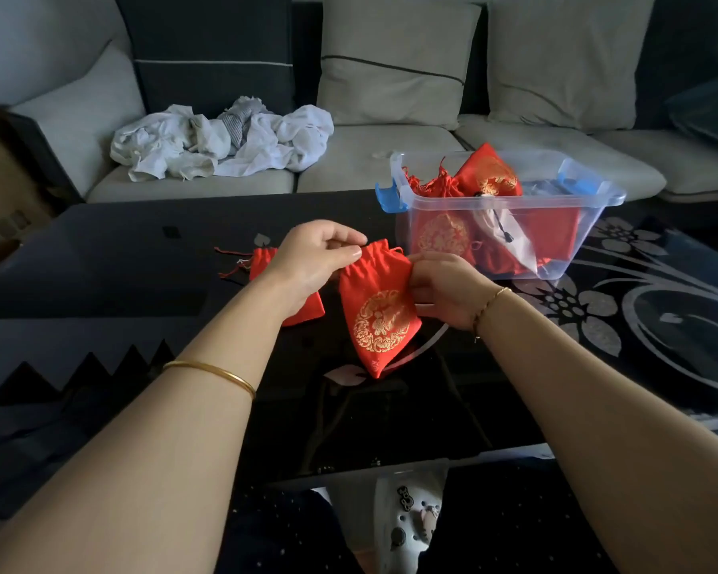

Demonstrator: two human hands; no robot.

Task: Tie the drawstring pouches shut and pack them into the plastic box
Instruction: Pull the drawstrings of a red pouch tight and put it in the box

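Task well under way, by my read: several red pouches sit in the clear plastic box with blue latches, which stands on the far-right part of the glossy black table w/ a pale flower pattern; no lid in view.

Left to do, approx.: one red fabric drawstring pouch with a round gold emblem, now in hand; plus a second red pouch lying flat on the table just behind the left forearm, cords trailing loose to its left, so prob. not tied yet; no other loose pouches visible.

Held pouch: between both hands, in front of the box & apart from it; bottom corner low over the table, touching or not I can't tell; neck gathered into folds, looks partly cinched; knot done or not, can't tell.

Left hand: fingers curled, thumb + forefinger pinching the left side of the neck. Right hand: fingers curled in, gripping the pouch's right edge just below the neck; whether a cord runs between those fingers is hidden.

Behind the table: grey sofa w/ a crumpled white cloth on its seat.
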